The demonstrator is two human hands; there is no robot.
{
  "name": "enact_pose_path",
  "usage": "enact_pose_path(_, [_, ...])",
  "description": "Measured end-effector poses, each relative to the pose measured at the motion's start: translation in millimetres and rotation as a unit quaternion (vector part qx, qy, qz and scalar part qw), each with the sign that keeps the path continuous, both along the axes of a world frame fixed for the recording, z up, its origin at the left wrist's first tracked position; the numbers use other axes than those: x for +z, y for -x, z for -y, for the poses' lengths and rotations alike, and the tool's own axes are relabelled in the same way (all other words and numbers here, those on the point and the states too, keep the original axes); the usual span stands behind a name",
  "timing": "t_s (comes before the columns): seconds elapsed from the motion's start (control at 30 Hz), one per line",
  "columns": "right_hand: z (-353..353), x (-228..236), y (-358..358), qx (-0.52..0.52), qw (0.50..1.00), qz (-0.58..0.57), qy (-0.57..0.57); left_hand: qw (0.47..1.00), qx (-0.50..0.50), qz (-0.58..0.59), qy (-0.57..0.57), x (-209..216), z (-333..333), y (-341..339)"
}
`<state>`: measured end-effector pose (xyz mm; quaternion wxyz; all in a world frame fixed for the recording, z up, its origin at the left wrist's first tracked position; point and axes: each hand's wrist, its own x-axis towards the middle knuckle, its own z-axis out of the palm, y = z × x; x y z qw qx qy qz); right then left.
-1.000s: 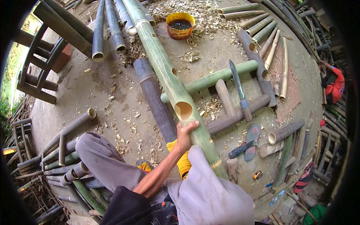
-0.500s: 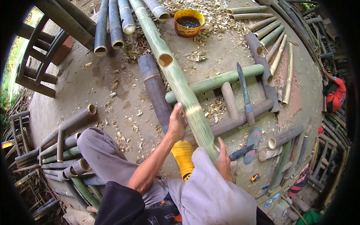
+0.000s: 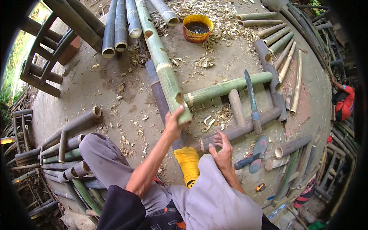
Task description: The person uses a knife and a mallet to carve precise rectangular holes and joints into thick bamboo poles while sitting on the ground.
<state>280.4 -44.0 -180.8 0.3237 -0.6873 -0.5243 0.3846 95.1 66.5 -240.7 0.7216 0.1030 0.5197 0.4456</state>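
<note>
My left hand (image 3: 173, 125) is closed around the near end of a long green bamboo pole (image 3: 165, 76), with its thumb on top. Several holes are cut along this pole, one just beyond the thumb. My right hand (image 3: 222, 149) hovers above my right knee, empty, its fingers apart and loosely bent. Just right of the held pole lies a shorter green bamboo piece (image 3: 230, 88). Beneath them is a frame of dark bamboo, with a near rail (image 3: 237, 130), a holed right post (image 3: 270, 71) and a left post (image 3: 155, 84). A knife (image 3: 252, 101) rests across the near rail.
A yellow-and-red tub of dark liquid (image 3: 197, 28) stands among wood shavings. Bamboo poles (image 3: 109, 30) lie at the far left, more bamboo (image 3: 69, 147) at the near left. A sandal (image 3: 258, 153) and tape measure (image 3: 260, 187) lie at right. A person in red (image 3: 344, 101) is at the far right.
The green pole has slid away from me, its near end moving from my right knee to beyond my feet. My right hand has let go of it; my left now grips that end.
</note>
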Motion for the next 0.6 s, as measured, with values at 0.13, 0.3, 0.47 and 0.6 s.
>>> enact_pose_path(0.13, [8,-3,-14,-0.009,1.0,0.014,0.013,0.998,0.04,-0.03,-0.042,-12,-76,12])
enact_pose_path(0.3, [22,-18,-19,-0.009,0.999,0.028,0.023,0.975,0.108,0.031,-0.191,-4,-155,27])
enact_pose_path(0.47, [24,-26,-9,0.03,0.999,0.009,0.019,0.964,0.021,-0.158,-0.214,8,-171,62])
enact_pose_path(0.6, [13,-14,-18,0.03,0.999,0.014,0.011,0.938,-0.13,-0.25,-0.2,19,-117,65])
